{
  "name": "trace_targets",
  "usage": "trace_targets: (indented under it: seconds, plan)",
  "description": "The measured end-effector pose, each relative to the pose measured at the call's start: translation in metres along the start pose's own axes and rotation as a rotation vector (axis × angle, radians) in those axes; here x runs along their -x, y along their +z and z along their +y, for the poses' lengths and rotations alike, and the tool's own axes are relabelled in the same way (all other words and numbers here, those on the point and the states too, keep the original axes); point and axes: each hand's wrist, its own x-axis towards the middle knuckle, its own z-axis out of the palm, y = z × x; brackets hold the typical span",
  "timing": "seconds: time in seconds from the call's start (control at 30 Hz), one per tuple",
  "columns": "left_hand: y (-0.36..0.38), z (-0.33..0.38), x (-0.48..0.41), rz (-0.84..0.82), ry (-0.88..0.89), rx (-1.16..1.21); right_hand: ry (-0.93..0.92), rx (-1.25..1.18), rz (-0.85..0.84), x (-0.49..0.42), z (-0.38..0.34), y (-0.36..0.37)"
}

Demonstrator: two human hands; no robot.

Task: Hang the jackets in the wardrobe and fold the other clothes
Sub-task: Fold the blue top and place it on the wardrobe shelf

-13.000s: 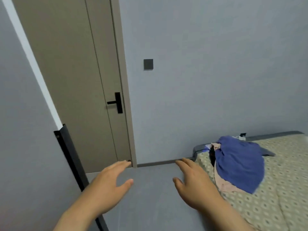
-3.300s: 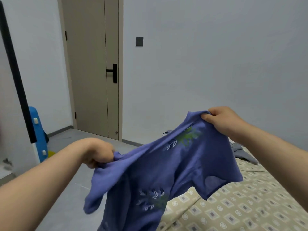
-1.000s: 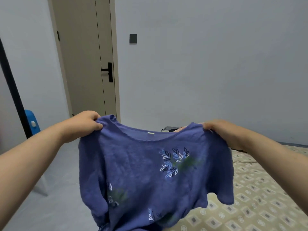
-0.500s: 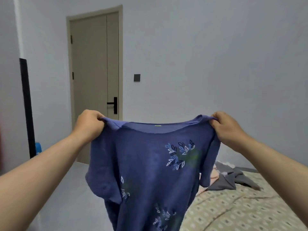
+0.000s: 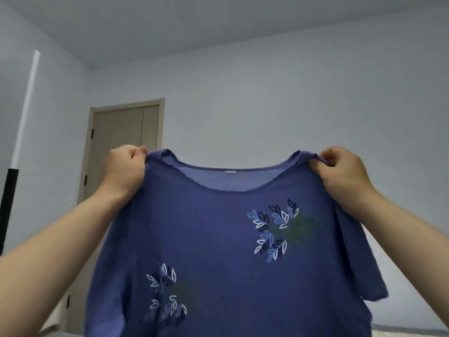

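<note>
1. I held the shirt [image 5: 218,239] up in front of me by its two shoulders. The leaf print faced me, and the body hung down past the bottom of my view.
2. My left hand [image 5: 125,166] was closed into a fist on one shoulder, its fingers [image 5: 136,153] curled tight round a bunch of cloth at the edge of the neckline.
3. My right hand [image 5: 340,169] gripped the other shoulder, thumb and fingers [image 5: 328,155] folded over the cloth. Neither hand held anything else.
4. The shirt lay between and below my fingers. The shoulder tips were inside the two grips, the neckline sagged in a shallow curve between them, and a sleeve drooped beneath each wrist.
5. I judged this to be a top and not a jacket, so it was one to fold, and the step in hand was squaring it up.
6. To do that well, my hands needed to stay level and pull evenly, so that the sides hung parallel and the hem settled without a twist.
7. The cloth looked bunched in both grips. Sliding my fingers out to the seam ends would have flattened the shoulders.
8. It should then go down flat with both grips kept until the cloth rested. No surface to lay it on showed clearly here.
9. A door [image 5: 121,147] stood in the wall behind my left hand, well apart from the shirt.
</note>
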Motion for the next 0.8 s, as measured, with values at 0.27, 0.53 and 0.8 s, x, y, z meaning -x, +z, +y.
trace_targets:
  seconds: [0.27, 0.53, 0.8]
  plan:
    - [0.038, 0.009, -0.014, 0.009, 0.125, -0.228, -0.056, 0.017, 0.089, -0.017, 0.016, -0.028]
    - [0.155, -0.106, 0.141, -0.579, -0.032, -0.412, 0.284, 0.346, -0.284, 0.092, 0.191, 0.007]
    - [0.218, -0.218, 0.339, -0.933, -0.376, -0.405, 0.592, 0.568, -0.68, 0.279, 0.353, 0.025]
